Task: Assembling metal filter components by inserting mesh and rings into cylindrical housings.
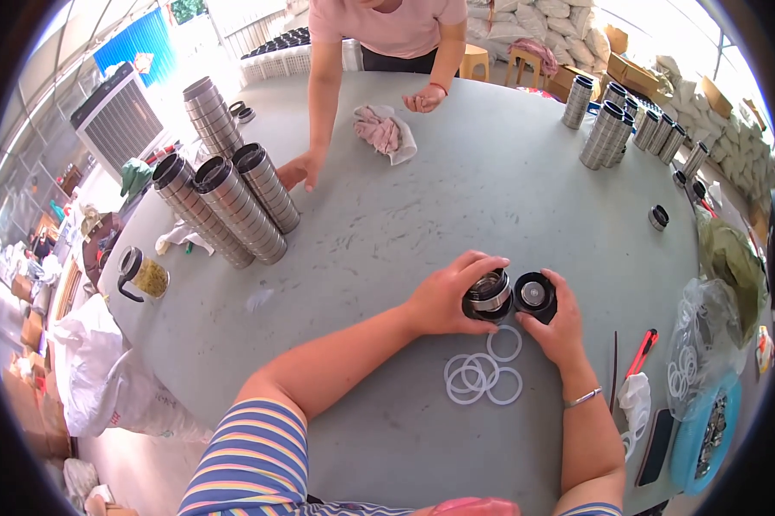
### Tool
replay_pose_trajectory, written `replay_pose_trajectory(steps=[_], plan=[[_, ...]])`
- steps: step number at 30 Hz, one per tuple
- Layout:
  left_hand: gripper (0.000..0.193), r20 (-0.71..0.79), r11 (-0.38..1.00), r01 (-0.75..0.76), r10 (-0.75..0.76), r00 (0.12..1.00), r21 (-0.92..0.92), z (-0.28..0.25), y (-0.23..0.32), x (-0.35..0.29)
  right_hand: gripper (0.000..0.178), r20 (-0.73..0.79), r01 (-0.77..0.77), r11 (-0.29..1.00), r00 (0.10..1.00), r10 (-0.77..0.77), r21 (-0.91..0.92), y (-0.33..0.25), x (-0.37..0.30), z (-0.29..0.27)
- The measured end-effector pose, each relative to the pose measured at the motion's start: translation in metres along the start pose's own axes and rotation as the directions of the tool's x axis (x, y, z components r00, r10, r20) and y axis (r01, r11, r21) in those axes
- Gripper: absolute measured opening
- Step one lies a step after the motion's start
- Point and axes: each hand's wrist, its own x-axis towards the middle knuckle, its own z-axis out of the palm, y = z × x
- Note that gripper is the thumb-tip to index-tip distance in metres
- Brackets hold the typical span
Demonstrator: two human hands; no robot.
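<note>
My left hand (445,297) curls around a round black-and-silver part (490,292) that looks like a cup lid with a shiny metal band. Close beside it, my right hand (563,328) grips a round black cap (534,295) with a silver disc at its centre. The two pieces sit side by side; I cannot tell whether they touch. Just below them on the grey table lie several translucent white sealing rings (471,379), partly overlapping, with one near my left fingertips.
Tall stacks of metal rings (241,206) stand at left, near a co-worker's hand (301,168); more stacks (606,135) are far right. A crumpled cloth (384,133), glass jar (144,273), red cutter (642,352), phone (657,447) and blue basin (686,456) also lie around the table (361,232).
</note>
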Motion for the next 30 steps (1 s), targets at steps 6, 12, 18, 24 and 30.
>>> replay_pose_trajectory(steps=[6, 12, 18, 24, 30], plan=[[0.1, -0.004, 1.0, 0.0, 0.0, 1.0, -0.006, -0.001, -0.001, -0.004, 0.08, 0.0, -0.005, 1.0, 1.0, 0.005, 0.024, -0.002, -0.002, 0.003], [0.101, 0.0, 0.999, 0.01, -0.01, 1.0, -0.032, 0.003, -0.005, -0.003, 0.081, -0.003, 0.004, 0.999, 1.0, -0.004, 0.035, 0.002, -0.002, 0.003], [0.102, -0.003, 0.999, -0.024, 0.024, 1.0, -0.032, 0.002, -0.006, 0.001, 0.08, -0.006, 0.011, 1.0, 1.0, -0.011, 0.015, -0.003, 0.001, -0.002], [0.101, -0.004, 0.999, -0.034, 0.034, 0.999, 0.021, 0.002, -0.009, -0.002, 0.081, 0.011, 0.033, 0.999, 0.999, -0.033, -0.019, 0.003, 0.0, 0.003], [0.101, 0.001, 1.0, -0.009, 0.009, 1.0, 0.014, 0.001, 0.002, -0.001, 0.081, 0.003, -0.015, 0.999, 1.0, 0.015, 0.031, -0.001, -0.003, 0.001]])
